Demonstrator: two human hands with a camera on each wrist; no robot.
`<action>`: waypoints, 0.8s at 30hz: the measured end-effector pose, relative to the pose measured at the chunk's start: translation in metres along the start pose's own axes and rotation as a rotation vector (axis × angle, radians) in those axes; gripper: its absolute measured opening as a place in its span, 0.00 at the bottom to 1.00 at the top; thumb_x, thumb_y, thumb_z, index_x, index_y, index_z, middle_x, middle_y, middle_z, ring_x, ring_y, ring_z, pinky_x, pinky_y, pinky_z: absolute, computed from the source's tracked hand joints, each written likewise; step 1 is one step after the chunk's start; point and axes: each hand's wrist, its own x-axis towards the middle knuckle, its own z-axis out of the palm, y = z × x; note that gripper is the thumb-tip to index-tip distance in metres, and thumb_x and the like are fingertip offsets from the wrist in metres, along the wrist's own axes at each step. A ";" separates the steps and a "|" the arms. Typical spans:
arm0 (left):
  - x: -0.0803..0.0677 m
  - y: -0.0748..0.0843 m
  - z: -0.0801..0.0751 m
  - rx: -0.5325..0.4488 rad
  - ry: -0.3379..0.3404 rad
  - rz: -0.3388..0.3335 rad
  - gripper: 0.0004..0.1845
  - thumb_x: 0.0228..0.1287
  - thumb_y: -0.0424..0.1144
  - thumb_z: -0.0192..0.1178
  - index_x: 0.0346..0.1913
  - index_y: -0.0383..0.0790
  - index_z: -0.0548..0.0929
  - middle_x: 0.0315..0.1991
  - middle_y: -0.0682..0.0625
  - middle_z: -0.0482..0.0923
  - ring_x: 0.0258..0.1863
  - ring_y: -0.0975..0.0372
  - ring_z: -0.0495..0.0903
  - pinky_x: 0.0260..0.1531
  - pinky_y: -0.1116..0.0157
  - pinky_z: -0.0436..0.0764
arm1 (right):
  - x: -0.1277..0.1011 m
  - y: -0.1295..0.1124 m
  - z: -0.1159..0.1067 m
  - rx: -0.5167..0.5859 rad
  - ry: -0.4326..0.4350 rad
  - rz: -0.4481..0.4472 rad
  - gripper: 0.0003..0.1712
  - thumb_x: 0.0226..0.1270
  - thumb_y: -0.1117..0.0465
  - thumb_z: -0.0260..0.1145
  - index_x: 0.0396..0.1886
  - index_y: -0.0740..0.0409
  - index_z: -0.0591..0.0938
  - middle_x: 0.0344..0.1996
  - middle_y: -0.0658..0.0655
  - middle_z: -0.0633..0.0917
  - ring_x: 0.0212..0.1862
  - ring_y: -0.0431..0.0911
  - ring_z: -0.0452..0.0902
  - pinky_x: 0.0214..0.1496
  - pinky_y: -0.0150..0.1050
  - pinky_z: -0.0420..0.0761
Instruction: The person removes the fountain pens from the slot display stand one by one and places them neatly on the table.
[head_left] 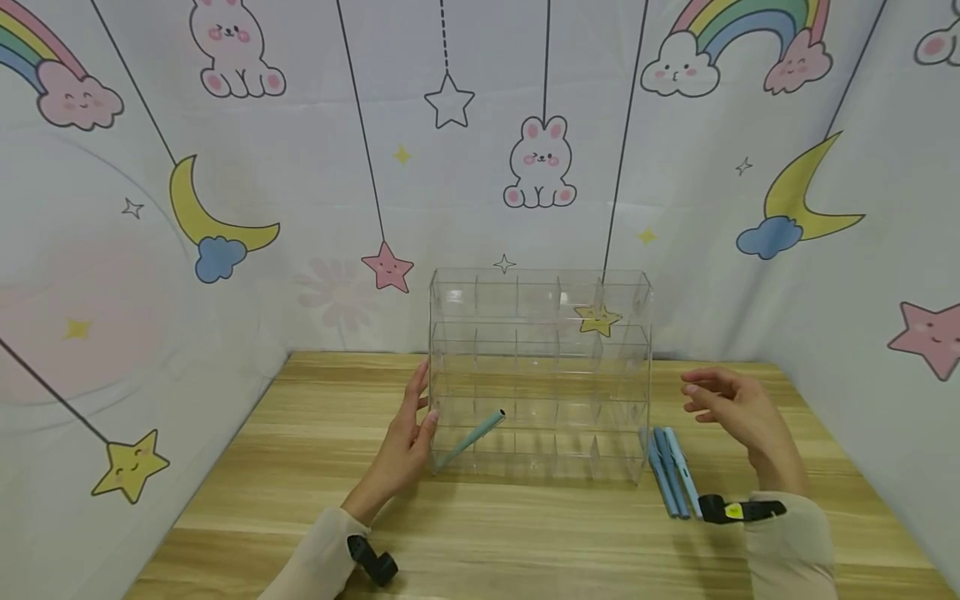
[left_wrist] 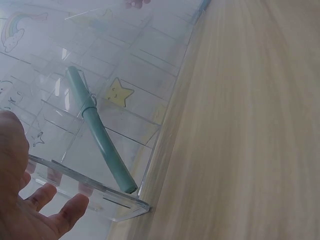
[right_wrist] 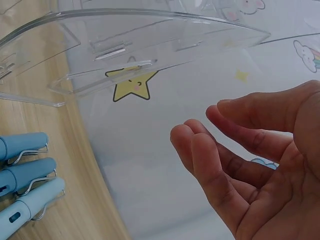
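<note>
A clear acrylic organizer (head_left: 536, 383) with tiers of small compartments stands on the table. One green pen (head_left: 474, 437) leans in its lowest row at the left end, its capped end tilted up to the right. My left hand (head_left: 401, 437) rests its fingers against the organizer's left side wall; in the left wrist view the fingertips (left_wrist: 75, 207) are beside that clear wall. My right hand (head_left: 738, 412) hovers right of the organizer, fingers loosely bent, with nothing in it. Below it lie two darker blue pens (head_left: 667, 475) and a light blue pen (head_left: 682, 471), side by side.
The wood-grain table (head_left: 525, 533) runs back to a white curtain (head_left: 465, 192) printed with bunnies, stars and moons, which also hangs at both sides. A black wrist camera (head_left: 372, 562) is strapped to the left sleeve, another (head_left: 738, 509) to the right.
</note>
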 end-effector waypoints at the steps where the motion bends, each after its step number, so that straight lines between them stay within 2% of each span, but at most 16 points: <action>1: 0.000 0.000 0.000 0.001 0.000 -0.002 0.41 0.85 0.29 0.50 0.89 0.43 0.42 0.87 0.34 0.51 0.70 0.28 0.74 0.47 0.45 0.90 | 0.000 -0.001 0.000 -0.003 0.003 -0.004 0.29 0.84 0.51 0.64 0.72 0.66 0.78 0.54 0.53 0.90 0.42 0.31 0.86 0.45 0.34 0.89; 4: 0.000 0.001 0.000 0.003 -0.001 -0.010 0.40 0.85 0.30 0.50 0.89 0.42 0.42 0.87 0.34 0.51 0.70 0.28 0.74 0.48 0.44 0.90 | -0.002 -0.004 0.000 -0.009 0.006 -0.013 0.29 0.84 0.51 0.63 0.72 0.66 0.78 0.56 0.57 0.89 0.42 0.31 0.86 0.45 0.34 0.89; 7: 0.000 0.001 0.000 0.003 0.000 -0.009 0.39 0.85 0.30 0.49 0.89 0.42 0.43 0.87 0.33 0.51 0.70 0.28 0.74 0.48 0.42 0.90 | -0.003 -0.009 0.000 -0.007 0.010 -0.028 0.28 0.84 0.51 0.64 0.71 0.66 0.78 0.52 0.50 0.89 0.42 0.31 0.87 0.44 0.34 0.89; 11: 0.000 0.000 0.000 0.007 0.006 0.001 0.40 0.86 0.30 0.49 0.89 0.47 0.43 0.86 0.32 0.51 0.70 0.27 0.73 0.48 0.42 0.90 | -0.004 -0.013 0.000 -0.010 0.016 -0.045 0.28 0.83 0.51 0.64 0.71 0.67 0.79 0.47 0.40 0.88 0.41 0.32 0.87 0.44 0.34 0.89; 12: 0.000 0.000 0.000 0.009 0.006 0.004 0.40 0.86 0.30 0.49 0.89 0.48 0.42 0.87 0.32 0.50 0.70 0.26 0.73 0.48 0.42 0.90 | -0.005 -0.014 0.000 -0.014 0.018 -0.046 0.28 0.83 0.51 0.64 0.71 0.67 0.79 0.47 0.40 0.88 0.41 0.31 0.87 0.44 0.34 0.89; 15: 0.000 0.000 0.000 0.007 0.008 0.006 0.40 0.86 0.30 0.49 0.89 0.50 0.42 0.87 0.33 0.50 0.70 0.26 0.73 0.47 0.44 0.90 | -0.005 -0.016 0.000 -0.024 0.023 -0.052 0.28 0.83 0.52 0.64 0.71 0.67 0.79 0.51 0.49 0.90 0.41 0.31 0.87 0.43 0.33 0.88; 19: 0.000 0.000 0.000 0.001 0.005 -0.004 0.40 0.85 0.30 0.50 0.89 0.45 0.42 0.87 0.35 0.50 0.70 0.27 0.73 0.47 0.47 0.90 | -0.006 -0.018 0.001 -0.034 0.033 -0.068 0.27 0.84 0.53 0.64 0.70 0.67 0.79 0.56 0.61 0.89 0.40 0.30 0.87 0.43 0.34 0.89; 22: 0.000 0.000 0.000 -0.002 0.004 -0.010 0.40 0.85 0.30 0.50 0.89 0.43 0.42 0.87 0.35 0.51 0.70 0.28 0.74 0.47 0.47 0.90 | -0.007 -0.020 0.000 -0.039 0.036 -0.083 0.26 0.83 0.53 0.64 0.69 0.67 0.80 0.55 0.60 0.90 0.40 0.31 0.87 0.43 0.34 0.89; 24: 0.000 0.000 0.000 0.000 0.004 -0.007 0.41 0.85 0.30 0.51 0.89 0.43 0.42 0.87 0.35 0.51 0.70 0.28 0.74 0.47 0.46 0.90 | -0.007 -0.022 0.000 -0.041 0.036 -0.092 0.26 0.83 0.54 0.64 0.69 0.67 0.80 0.52 0.54 0.90 0.40 0.31 0.87 0.43 0.34 0.89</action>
